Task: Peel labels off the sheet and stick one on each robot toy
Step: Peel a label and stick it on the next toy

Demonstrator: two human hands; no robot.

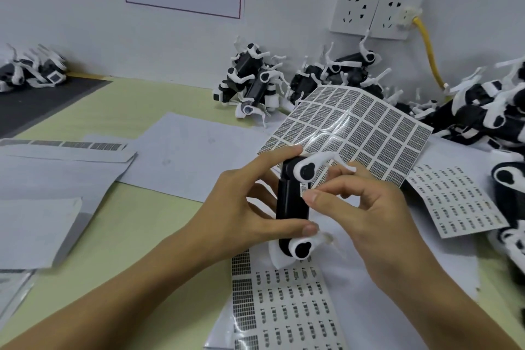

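The left hand (244, 202) grips a black robot toy (292, 202) end to end, thumb at its lower end and fingers curled over the top, holding it above the table (136, 224). The right hand (366, 207) presses a small label (303, 189) onto the toy's side with the thumb. The label looks only partly down, so it may go on crooked or creased if the thumb slides. The label sheet (366, 128) lies curled just behind, and a stray finger could lift it.

Bright, even light falls from above; my hands (298, 207) cast only faint, soft shadows on the surface (136, 224). Glare streaks the glossy label sheet (352, 128). Edges bow outward, and the far corners look soft.
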